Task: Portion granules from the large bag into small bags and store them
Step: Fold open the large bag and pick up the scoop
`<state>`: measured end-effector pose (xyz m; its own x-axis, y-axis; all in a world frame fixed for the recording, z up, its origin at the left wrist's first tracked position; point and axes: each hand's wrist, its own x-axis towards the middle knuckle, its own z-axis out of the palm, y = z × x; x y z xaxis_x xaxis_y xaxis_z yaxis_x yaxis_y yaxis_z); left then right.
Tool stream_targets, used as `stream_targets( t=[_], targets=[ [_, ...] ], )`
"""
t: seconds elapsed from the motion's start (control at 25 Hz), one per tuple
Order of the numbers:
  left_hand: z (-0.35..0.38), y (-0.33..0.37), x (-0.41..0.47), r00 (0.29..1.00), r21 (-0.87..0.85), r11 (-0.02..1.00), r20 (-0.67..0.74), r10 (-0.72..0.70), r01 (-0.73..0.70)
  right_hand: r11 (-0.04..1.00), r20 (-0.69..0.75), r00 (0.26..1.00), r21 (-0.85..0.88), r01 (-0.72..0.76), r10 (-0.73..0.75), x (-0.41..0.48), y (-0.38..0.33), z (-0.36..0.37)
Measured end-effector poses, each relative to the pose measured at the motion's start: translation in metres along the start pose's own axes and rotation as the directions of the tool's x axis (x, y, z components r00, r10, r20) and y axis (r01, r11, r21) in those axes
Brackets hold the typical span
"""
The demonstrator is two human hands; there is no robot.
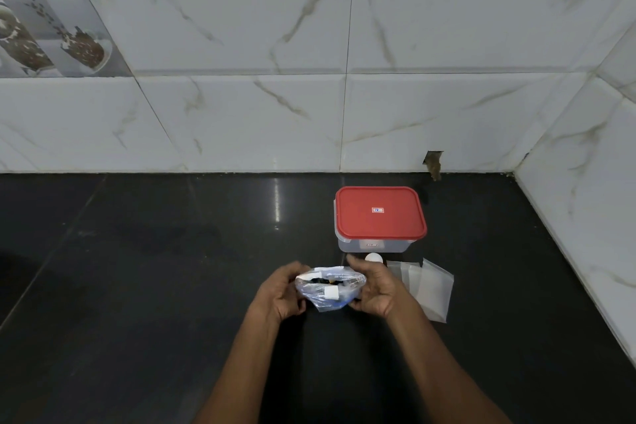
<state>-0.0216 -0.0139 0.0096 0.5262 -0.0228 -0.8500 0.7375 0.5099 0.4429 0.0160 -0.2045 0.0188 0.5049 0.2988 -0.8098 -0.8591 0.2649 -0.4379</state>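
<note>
Forearms (247, 372) are coming in from the near edge and meeting in front of the box (378, 213). Left grip (282, 293) is holding the left side of the bag (330, 289), fingers curled round the plastic. Right grip (373, 289) is holding the right side, thumb under, fingers over the top edge. The bag is sitting between them, in front of the box and a bit left of it. Its mouth is gaping upward with something dark showing inside. Can't tell if it's resting on the tabletop (172, 268) or lifted.

Small bags (430, 289) are lying flat and overlapping, in front of the box toward its right corner, just beside the right grip. A white round thing (373, 257) is sitting right at the box's front wall, just behind the right grip's fingers; can't tell what it is. The box is standing on the black tabletop with its red lid (378, 210) on, near the tiled wall (275, 96) behind it.
</note>
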Motion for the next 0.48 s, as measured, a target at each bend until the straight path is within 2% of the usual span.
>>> stream_targets(
  t=[0.08,0.12,0.16,0.24,0.28,0.36,0.4,0.48],
  targets=[
    [-0.001,-0.007,0.003,0.976,0.083,0.979,-0.101,0.194,-0.186,0.980,-0.076,0.988,-0.162,0.117,-0.131,-0.001,0.004,0.002],
    [0.001,-0.011,0.004,0.940,0.123,0.953,-0.170,0.296,-0.278,0.954,-0.130,0.968,-0.240,0.181,-0.216,0.002,0.006,0.004],
    [0.002,-0.015,0.008,0.897,0.157,0.924,-0.230,0.378,-0.349,0.917,-0.166,0.935,-0.310,0.251,-0.312,0.003,0.009,0.007],
    [0.007,-0.022,0.012,0.823,0.218,0.871,-0.289,0.489,-0.441,0.789,-0.135,0.861,-0.489,0.373,-0.491,0.006,0.018,0.013],
    [0.008,-0.024,0.014,0.804,0.240,0.862,-0.315,0.504,-0.446,0.736,-0.110,0.838,-0.549,0.397,-0.534,0.007,0.022,0.014],
    [0.007,-0.023,0.016,0.802,0.222,0.896,-0.400,0.443,-0.385,0.680,-0.078,0.812,-0.596,0.427,-0.578,0.007,0.025,0.016],
    [0.004,-0.022,0.016,0.831,0.184,0.923,-0.401,0.385,-0.339,0.669,-0.073,0.803,-0.601,0.438,-0.591,0.008,0.026,0.014],
    [0.004,-0.018,0.012,0.913,0.089,0.962,-0.305,0.271,-0.257,0.670,-0.091,0.795,-0.601,0.436,-0.600,0.010,0.026,0.009]
  ],
)
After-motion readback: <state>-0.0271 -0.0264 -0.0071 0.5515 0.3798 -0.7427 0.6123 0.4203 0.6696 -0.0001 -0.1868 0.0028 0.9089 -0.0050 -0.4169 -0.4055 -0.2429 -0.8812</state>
